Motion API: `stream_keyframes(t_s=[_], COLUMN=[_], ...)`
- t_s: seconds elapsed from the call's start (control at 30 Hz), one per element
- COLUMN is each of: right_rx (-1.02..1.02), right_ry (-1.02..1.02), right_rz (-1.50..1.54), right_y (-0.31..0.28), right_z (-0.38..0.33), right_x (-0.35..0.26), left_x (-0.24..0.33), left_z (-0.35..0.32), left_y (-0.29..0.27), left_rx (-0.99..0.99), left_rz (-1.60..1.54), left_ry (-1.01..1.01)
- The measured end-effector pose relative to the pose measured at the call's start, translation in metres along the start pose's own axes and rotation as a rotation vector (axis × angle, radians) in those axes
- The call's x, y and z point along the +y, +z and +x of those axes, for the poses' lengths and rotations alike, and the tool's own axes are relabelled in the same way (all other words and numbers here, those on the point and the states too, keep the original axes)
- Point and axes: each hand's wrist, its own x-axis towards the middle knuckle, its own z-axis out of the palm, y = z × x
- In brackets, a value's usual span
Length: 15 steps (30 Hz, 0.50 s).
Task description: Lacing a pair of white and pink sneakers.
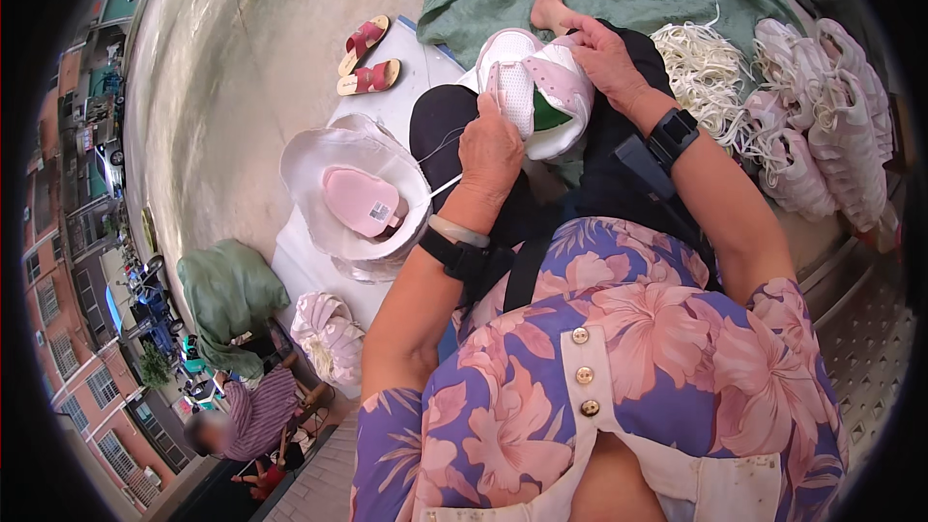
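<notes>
A white and pale-pink sneaker (519,87) rests across my dark-trousered lap, its mesh tongue showing and a green patch visible inside. My left hand (490,150) is closed at the near left edge of its pink eyelet strip. A white strip, perhaps a lace, sticks out beside that wrist, and a thin dark thread loops there. With bent fingers my right hand (606,60) pinches the sneaker's far right edge. What lies inside my left fingers is mostly hidden.
A white bag-like container (307,159) at left holds a pink insole-like piece (358,201). On the right lie a heap of white laces (698,72) and several pale-pink sneakers (846,126). Red sandals (367,77) stand beyond. A person in a striped shirt (259,414) sits lower left.
</notes>
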Motion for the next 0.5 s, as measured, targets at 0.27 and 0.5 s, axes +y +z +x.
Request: stream_keyframes(t_s=[0.27, 0.5], right_rx=[0.044, -0.091], right_ry=[0.206, 0.005], right_rz=[-0.021, 0.378], right_y=[-0.002, 0.011], right_z=[-0.018, 0.015], right_x=[-0.018, -0.026], left_x=[0.003, 0.002], left_z=[0.001, 0.003], left_y=[0.004, 0.001], left_rx=[-0.09, -0.042], left_rz=[0.096, 0.007], left_ry=[-0.026, -0.046])
